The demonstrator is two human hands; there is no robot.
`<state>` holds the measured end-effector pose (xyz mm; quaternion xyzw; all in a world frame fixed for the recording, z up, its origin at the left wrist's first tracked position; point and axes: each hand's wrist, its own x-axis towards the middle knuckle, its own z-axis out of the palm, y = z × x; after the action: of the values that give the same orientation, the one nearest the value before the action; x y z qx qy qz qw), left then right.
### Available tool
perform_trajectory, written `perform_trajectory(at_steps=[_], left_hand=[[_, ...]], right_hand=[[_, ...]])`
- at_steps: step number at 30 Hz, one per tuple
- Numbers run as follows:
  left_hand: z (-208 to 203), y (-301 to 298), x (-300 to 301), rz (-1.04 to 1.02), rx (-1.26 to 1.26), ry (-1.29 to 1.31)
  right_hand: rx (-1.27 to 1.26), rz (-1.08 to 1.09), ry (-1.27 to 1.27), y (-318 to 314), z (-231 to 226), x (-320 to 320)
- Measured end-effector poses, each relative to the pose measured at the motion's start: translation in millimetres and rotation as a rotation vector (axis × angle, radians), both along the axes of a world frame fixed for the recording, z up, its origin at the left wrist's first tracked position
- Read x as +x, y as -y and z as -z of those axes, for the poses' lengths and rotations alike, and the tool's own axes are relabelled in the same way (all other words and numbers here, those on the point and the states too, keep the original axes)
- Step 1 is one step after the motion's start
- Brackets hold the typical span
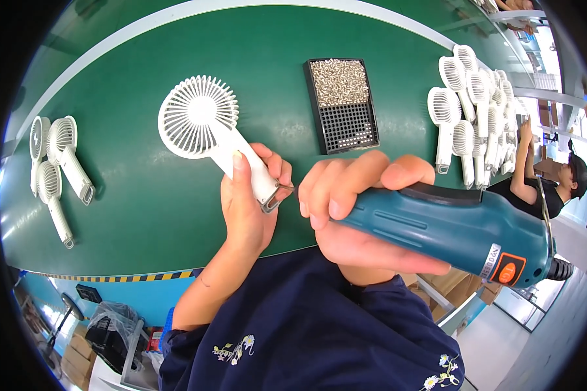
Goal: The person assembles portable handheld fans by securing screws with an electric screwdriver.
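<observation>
My left hand (246, 199) is closed around the handle of a white handheld fan (225, 140), its round slatted head pointing up and left over the green table. In my right hand (365, 208) is a teal electric screwdriver (430, 228), lying nearly level with its cord end to the right. Its tip side meets the metal loop at the bottom of the fan's handle; my fingers partly hide the tip, so I cannot tell exactly where it touches. Beyond my right hand lies a black screw tray (342, 107), its far half heaped with small silvery screws and its near half a grid of holes.
Several white fans (479, 111) are piled at the table's right side. Three more fans (57, 163) lie at the left. A co-worker in a black cap (571, 173) is at the far right. Striped tape (156, 276) runs along the table's near edge.
</observation>
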<state>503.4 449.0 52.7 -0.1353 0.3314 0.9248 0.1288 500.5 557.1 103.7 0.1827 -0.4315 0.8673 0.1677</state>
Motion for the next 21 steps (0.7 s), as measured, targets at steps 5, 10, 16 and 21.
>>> perform_trajectory(at_steps=[5, 10, 16, 21], left_hand=[[-4.4, 0.9, -0.3, -0.007, -0.036, 0.030], [-2.0, 1.1, 0.3, -0.004, -0.038, 0.035], [-3.7, 1.3, -0.9, -0.002, -0.062, 0.061], [2.7, 1.3, -0.1, -0.001, 0.045, 0.054]], right_hand=[[0.000, -0.063, 0.015, -4.3, 1.2, -6.1], [-0.006, -0.055, 0.008, -3.4, 1.1, -5.8], [-0.012, -0.047, -0.003, -3.5, -1.7, -7.3], [-0.012, -0.039, -0.009, -3.6, -2.5, -7.2]])
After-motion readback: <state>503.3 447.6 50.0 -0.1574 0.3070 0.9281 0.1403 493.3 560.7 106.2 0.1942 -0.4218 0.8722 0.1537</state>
